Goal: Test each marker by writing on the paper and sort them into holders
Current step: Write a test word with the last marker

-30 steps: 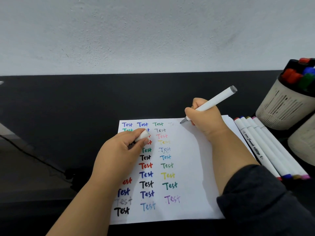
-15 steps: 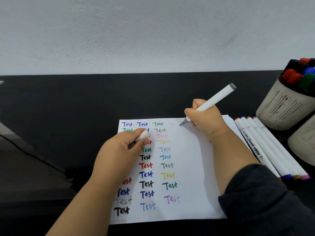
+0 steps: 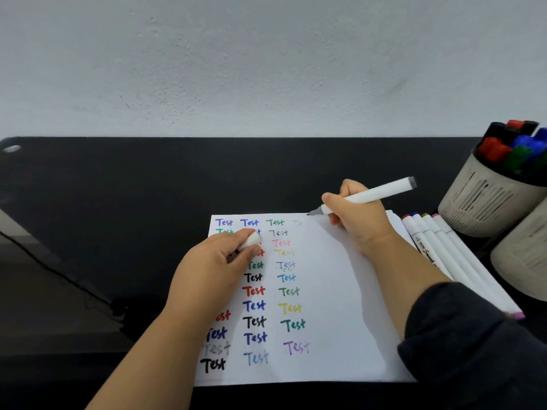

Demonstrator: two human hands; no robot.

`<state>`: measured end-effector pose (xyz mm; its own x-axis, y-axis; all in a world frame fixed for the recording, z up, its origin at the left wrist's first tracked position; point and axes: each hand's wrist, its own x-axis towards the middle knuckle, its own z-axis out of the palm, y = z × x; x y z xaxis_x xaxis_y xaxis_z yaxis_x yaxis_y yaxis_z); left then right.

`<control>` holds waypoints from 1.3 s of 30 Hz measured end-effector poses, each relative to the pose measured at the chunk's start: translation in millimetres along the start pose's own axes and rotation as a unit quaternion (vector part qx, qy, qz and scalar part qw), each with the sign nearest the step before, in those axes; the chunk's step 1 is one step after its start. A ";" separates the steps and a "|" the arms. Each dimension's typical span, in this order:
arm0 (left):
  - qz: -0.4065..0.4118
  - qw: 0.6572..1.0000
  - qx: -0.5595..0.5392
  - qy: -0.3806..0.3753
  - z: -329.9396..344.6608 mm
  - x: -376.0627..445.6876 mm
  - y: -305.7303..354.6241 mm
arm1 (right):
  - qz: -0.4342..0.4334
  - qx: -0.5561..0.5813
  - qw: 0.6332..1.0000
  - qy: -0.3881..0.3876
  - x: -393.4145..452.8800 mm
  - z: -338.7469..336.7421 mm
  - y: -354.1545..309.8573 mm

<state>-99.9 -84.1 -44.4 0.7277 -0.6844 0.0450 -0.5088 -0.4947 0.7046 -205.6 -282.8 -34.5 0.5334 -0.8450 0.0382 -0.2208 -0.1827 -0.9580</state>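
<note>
Right hand (image 3: 359, 218) pinches slim white grey-tipped marker (image 3: 373, 194) low on barrel, nib at white paper sheet (image 3: 340, 306) top edge, centre frame; left hand (image 3: 217, 260) grips its white cap (image 3: 251, 240); marker likely light, rigid, smooth

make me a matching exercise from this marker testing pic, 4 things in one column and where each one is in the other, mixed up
Things:
1. grey-tipped marker
2. white cap
3. row of capped markers
4. red, blue and green markers

Places:
A. standing in the slotted holder at far right
B. pinched in the left hand
C. lying along the right edge of the paper
D. gripped in the right hand, tip at the paper's top edge

Pairs: 1-D, 2-B, 3-C, 4-A
</note>
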 end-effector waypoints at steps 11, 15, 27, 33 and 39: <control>0.005 1.000 0.016 -0.001 1.6 0.8 -0.2 | -0.045 -0.049 0.998 -0.004 -3.3 3.4 2.3; 0.007 1.000 0.012 0.002 1.6 0.8 1.0 | -0.054 -0.075 0.995 -0.020 -4.7 4.7 1.8; 0.016 1.000 -0.005 0.008 3.1 -0.1 -1.3 | -0.040 -0.079 0.996 -0.018 -4.3 4.1 1.9; 0.017 1.000 0.000 0.013 1.9 -1.8 0.1 | -0.046 -0.075 0.996 0.009 -3.2 4.9 3.3; 0.013 1.000 0.008 0.007 1.7 -1.8 0.7 | -0.046 -0.074 0.996 0.024 -2.0 4.7 2.5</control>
<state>-102.4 -84.1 -45.2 0.7201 -0.6900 0.0736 -0.5355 -0.4851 0.6913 -203.3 -279.2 -38.3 0.5178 -0.8438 0.1409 -0.2933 -0.3298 -0.8973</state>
